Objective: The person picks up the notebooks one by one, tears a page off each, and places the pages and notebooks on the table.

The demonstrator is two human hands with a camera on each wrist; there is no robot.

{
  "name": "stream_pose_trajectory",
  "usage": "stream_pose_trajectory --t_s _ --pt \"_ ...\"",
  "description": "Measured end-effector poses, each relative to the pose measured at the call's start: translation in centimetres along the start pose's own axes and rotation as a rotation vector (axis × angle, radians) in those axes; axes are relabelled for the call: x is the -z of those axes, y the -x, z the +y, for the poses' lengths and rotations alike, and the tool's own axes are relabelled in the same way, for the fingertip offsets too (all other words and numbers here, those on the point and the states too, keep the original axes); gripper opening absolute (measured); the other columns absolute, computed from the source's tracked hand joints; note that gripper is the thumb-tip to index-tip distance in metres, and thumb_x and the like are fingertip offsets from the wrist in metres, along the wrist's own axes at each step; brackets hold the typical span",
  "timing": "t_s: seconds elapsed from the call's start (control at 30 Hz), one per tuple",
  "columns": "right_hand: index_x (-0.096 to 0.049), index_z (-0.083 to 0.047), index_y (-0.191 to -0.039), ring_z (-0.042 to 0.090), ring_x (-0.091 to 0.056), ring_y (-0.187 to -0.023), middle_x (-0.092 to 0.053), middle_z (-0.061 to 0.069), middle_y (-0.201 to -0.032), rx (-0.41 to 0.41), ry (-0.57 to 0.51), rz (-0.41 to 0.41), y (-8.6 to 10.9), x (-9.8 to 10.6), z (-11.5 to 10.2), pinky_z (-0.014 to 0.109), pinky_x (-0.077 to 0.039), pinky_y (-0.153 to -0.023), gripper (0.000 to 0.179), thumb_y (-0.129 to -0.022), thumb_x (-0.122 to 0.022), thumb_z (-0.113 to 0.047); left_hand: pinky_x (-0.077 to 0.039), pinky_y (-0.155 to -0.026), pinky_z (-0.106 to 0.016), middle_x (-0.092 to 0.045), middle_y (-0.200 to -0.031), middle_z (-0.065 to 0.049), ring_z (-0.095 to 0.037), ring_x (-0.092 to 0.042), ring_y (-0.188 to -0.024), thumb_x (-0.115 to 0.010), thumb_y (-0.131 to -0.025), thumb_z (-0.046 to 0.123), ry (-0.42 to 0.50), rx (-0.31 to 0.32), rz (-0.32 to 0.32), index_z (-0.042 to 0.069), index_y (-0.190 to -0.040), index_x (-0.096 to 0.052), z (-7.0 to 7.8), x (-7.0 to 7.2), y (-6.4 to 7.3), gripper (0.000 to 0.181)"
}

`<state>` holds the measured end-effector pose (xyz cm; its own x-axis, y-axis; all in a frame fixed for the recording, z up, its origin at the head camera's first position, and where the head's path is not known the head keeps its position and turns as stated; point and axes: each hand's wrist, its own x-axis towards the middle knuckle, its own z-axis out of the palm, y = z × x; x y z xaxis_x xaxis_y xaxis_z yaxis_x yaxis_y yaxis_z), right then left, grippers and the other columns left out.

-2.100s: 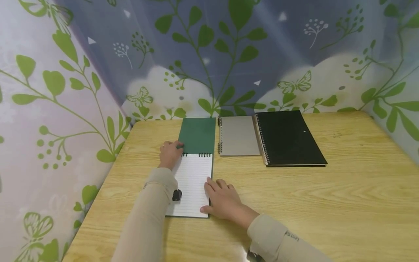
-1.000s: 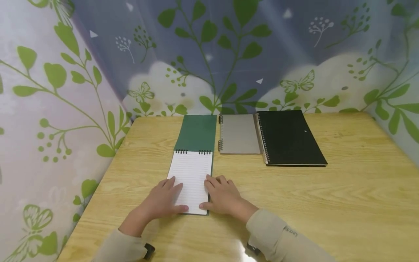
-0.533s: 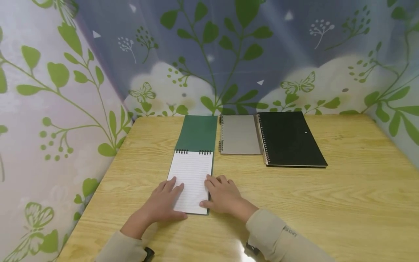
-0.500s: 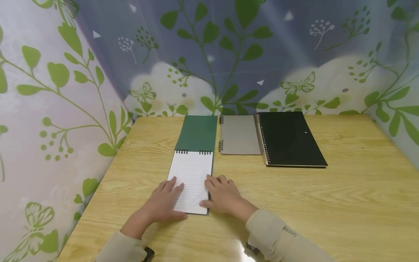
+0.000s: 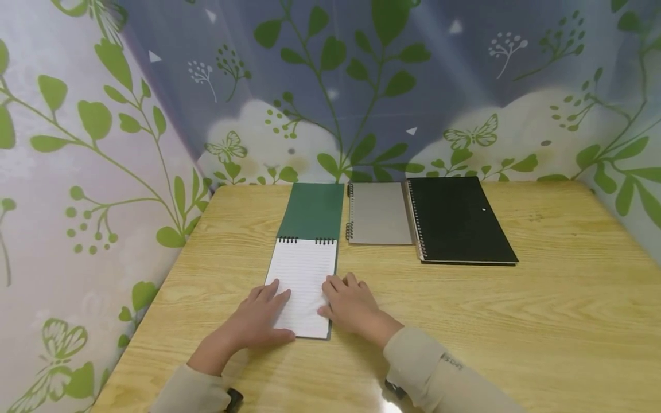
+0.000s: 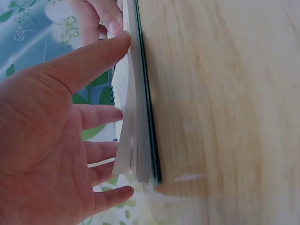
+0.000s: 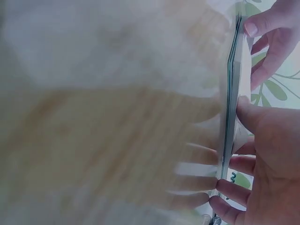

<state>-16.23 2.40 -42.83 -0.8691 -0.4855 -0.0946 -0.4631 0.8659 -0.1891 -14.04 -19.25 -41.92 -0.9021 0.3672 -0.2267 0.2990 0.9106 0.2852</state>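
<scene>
A green top-bound spiral notepad [image 5: 312, 209] lies flipped open in the head view, its lined white page [image 5: 302, 264] facing up. My left hand [image 5: 258, 318] rests on the page's lower left, fingers spread and thumb along the bottom edge. In the left wrist view, the left thumb [image 6: 93, 61] reaches over the slightly fanned sheets [image 6: 133, 140]. At the right edge, my right hand [image 5: 351, 301] has bent fingers and its thumb on the page. The right wrist view shows the page bowed up between the right thumb [image 7: 253, 112] and index finger.
Behind and to the right, a grey spiral notebook [image 5: 382, 212] lies beside a larger black spiral notebook [image 5: 459, 218]. They rest on a wooden table [image 5: 465, 332] that meets a leaf-patterned curtain [image 5: 289, 63] at the back and left.
My left hand has come down from the notepad's binding to the page's lower left. Over the last half second, my right thumb has slid up the page towards its fingers.
</scene>
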Motion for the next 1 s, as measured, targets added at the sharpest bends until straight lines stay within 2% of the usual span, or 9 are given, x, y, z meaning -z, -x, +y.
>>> stream_pose_trajectory --t_s 0.13,0.3,0.5,0.6,0.7,0.8,0.9,1.0 --pt "-0.047 -0.015 -0.121 0.026 -0.043 -0.105 -0.046 0.002 -0.124 0.002 0.036 0.011 -0.4 0.1 -0.1 0.043 -0.043 -0.084 0.042 -0.093 -0.047 -0.045 -0.027 -0.106 -0.056 -0.030 -0.147 -0.018 -0.040 -0.029 -0.133 -0.068 -0.078 0.046 -0.006 -0.017 0.031 0.010 -0.139 -0.041 -0.2 0.2 -0.1 0.077" --pt "-0.047 -0.015 -0.121 0.027 -0.044 -0.105 -0.047 0.002 -0.119 -0.013 0.044 -0.012 -0.9 0.3 -0.1 0.044 -0.044 -0.086 0.041 -0.094 -0.045 -0.046 -0.031 -0.103 -0.055 -0.038 -0.143 -0.017 -0.039 -0.036 -0.130 -0.069 -0.081 0.037 -0.021 -0.062 0.049 0.011 -0.136 -0.046 -0.1 0.5 -0.1 0.065" --pt "-0.048 -0.015 -0.125 0.027 -0.044 -0.109 -0.047 0.003 -0.125 -0.026 0.001 -0.048 -1.1 0.5 0.2 0.046 -0.044 -0.089 0.045 -0.095 -0.039 -0.048 -0.031 -0.104 -0.053 -0.039 -0.143 -0.016 -0.038 -0.037 -0.129 -0.071 -0.076 0.045 -0.024 -0.091 0.058 0.010 -0.137 -0.043 0.1 0.6 0.0 0.076" --pt "-0.048 -0.015 -0.125 0.027 -0.044 -0.108 -0.048 0.003 -0.124 -0.022 -0.036 -0.062 -1.2 0.6 0.5 0.046 -0.044 -0.088 0.046 -0.096 -0.035 -0.048 -0.032 -0.104 -0.052 -0.040 -0.142 -0.015 -0.036 -0.038 -0.129 -0.070 -0.077 0.043 -0.054 -0.132 0.086 0.009 -0.138 -0.041 0.3 0.6 0.0 0.075" --pt "-0.051 -0.015 -0.121 0.027 -0.043 -0.106 -0.049 0.002 -0.120 -0.018 -0.097 -0.076 -1.3 0.8 0.8 0.046 -0.043 -0.087 0.046 -0.098 -0.030 -0.049 -0.036 -0.102 -0.049 -0.045 -0.138 -0.014 -0.033 -0.043 -0.126 -0.066 -0.083 0.034 -0.097 -0.169 0.145 0.010 -0.135 -0.046 0.5 0.6 0.0 0.061" --pt "-0.051 -0.015 -0.120 0.026 -0.042 -0.103 -0.049 0.001 -0.116 -0.018 -0.146 -0.098 -1.2 1.1 1.1 0.045 -0.042 -0.085 0.048 -0.099 -0.024 -0.048 -0.040 -0.099 -0.046 -0.054 -0.130 -0.010 -0.029 -0.051 -0.119 -0.060 -0.086 0.024 -0.158 -0.190 0.231 0.012 -0.128 -0.053 0.8 0.5 -0.2 0.044" --pt "-0.050 -0.015 -0.124 0.026 -0.040 -0.102 -0.048 0.001 -0.115 -0.017 -0.174 -0.124 -1.3 1.4 1.3 0.044 -0.041 -0.085 0.050 -0.100 -0.019 -0.046 -0.045 -0.093 -0.044 -0.062 -0.118 -0.005 -0.024 -0.058 -0.109 -0.060 -0.085 0.016 -0.228 -0.195 0.326 0.013 -0.118 -0.061 1.0 0.3 -0.4 0.033" --pt "-0.047 -0.014 -0.129 0.026 -0.040 -0.105 -0.047 0.001 -0.119 -0.017 -0.210 -0.146 -1.3 1.6 1.5 0.045 -0.040 -0.087 0.050 -0.101 -0.018 -0.042 -0.050 -0.083 -0.040 -0.069 -0.101 -0.001 -0.021 -0.064 -0.093 -0.064 -0.082 0.013 -0.271 -0.176 0.414 0.015 -0.103 -0.065 1.2 0.1 -0.6 0.021"
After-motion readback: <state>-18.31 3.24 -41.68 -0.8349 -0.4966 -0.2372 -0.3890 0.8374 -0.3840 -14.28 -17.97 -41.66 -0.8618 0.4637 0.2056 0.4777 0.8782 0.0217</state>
